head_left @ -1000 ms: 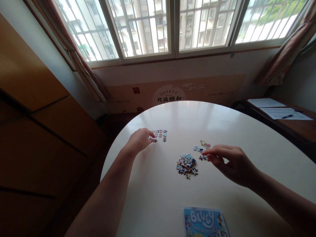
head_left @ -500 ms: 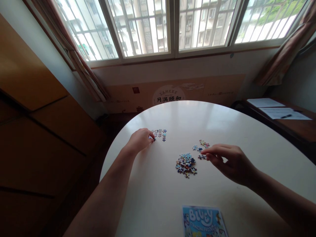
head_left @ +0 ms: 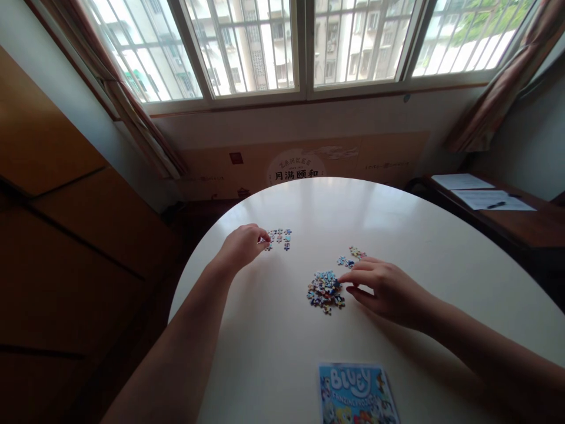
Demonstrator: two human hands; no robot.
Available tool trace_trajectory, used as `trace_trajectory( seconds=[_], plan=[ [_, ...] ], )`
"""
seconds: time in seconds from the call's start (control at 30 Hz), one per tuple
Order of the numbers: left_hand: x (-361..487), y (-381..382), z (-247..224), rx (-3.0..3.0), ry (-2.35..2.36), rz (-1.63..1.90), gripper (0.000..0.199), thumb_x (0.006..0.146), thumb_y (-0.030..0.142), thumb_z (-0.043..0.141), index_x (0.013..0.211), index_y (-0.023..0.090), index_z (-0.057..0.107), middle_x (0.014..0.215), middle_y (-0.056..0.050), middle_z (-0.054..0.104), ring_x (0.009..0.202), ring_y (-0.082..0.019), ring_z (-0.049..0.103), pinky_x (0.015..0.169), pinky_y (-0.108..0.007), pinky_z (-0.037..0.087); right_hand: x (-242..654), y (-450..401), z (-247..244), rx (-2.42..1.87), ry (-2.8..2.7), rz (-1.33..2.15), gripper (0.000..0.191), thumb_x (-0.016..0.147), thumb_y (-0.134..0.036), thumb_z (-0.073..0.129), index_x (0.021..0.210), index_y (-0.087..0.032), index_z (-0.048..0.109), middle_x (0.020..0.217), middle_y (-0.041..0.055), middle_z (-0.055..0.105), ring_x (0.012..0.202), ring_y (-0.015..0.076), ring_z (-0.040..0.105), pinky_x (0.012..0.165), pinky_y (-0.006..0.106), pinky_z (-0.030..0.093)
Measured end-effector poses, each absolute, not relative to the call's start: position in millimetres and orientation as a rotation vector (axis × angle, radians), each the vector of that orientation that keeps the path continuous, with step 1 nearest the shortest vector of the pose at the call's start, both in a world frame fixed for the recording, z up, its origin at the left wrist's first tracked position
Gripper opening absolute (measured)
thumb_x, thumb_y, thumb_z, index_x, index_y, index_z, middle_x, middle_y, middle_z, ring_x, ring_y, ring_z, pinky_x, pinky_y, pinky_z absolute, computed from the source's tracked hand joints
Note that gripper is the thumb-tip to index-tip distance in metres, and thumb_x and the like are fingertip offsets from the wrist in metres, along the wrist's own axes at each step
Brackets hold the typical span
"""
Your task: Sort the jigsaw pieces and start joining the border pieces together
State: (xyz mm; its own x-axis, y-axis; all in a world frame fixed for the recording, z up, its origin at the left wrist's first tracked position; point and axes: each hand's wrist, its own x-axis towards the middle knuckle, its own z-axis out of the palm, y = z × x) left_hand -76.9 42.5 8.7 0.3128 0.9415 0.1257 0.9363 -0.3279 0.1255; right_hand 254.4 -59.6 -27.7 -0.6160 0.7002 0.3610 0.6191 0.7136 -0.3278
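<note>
On the white round table (head_left: 273, 318), small jigsaw puzzle pieces (head_left: 287, 238) lie in short rows at the far left. My left hand (head_left: 242, 247) is at the left end of these rows, fingers curled and thumb drawn in. Whatever its fingertips hold, if anything, is hidden. A heaped pile of puzzle pieces (head_left: 324, 291) sits near the middle. My right hand (head_left: 386, 288) reaches to the pile's right edge, index finger and thumb apart, with no piece visible between them. Just beyond that hand are a few loose pieces (head_left: 346, 261), partly covered by it.
A blue printed picture sheet or box lid (head_left: 357, 391) marked "Bluey" lies at the table's near side. Papers with a dark pen (head_left: 497, 205) rest on a brown side table at right. Wooden cabinets (head_left: 57, 235) stand at left, and a barred window is ahead.
My right hand has moved left from the loose pieces to the pile, its fingers spreading. My left hand's fingertips have lifted slightly off a piece at the rows. The view has shifted a little.
</note>
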Motion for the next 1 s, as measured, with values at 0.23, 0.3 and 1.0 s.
trace_trajectory(
  seconds=[0.23,0.3,1.0],
  plan=[
    [-61,29,19,2.603,1.682,0.476,0.017,0.088,0.03,0.064,0.09,0.022,0.079,0.089,-0.003,0.069,0.072,-0.016,0.062,0.067,-0.028,0.044,246,-60,-39,-1.185,-2.294,0.052,0.023,0.089,-0.033,0.069,0.108,-0.022,0.075,0.1,0.0102,0.073,0.095,0.028,0.063,0.084,0.045,0.051],
    [-59,27,21,2.617,1.669,0.511,0.018,0.088,0.031,0.063,0.091,0.022,0.079,0.089,-0.004,0.069,0.07,-0.015,0.06,0.065,-0.028,0.043,244,-60,-41,-1.199,-2.3,0.04,0.024,0.088,-0.035,0.071,0.108,-0.023,0.075,0.1,0.0101,0.073,0.095,0.0282,0.062,0.085,0.045,0.051],
    [-69,32,20,2.555,1.663,0.689,0.015,0.087,0.028,0.066,0.095,0.023,0.078,0.084,-0.002,0.067,0.069,-0.014,0.059,0.067,-0.028,0.044,245,-58,-41,-1.185,-2.256,0.065,0.016,0.094,-0.025,0.062,0.098,-0.026,0.078,0.091,0.0064,0.073,0.089,0.0256,0.061,0.081,0.043,0.05]
  ],
)
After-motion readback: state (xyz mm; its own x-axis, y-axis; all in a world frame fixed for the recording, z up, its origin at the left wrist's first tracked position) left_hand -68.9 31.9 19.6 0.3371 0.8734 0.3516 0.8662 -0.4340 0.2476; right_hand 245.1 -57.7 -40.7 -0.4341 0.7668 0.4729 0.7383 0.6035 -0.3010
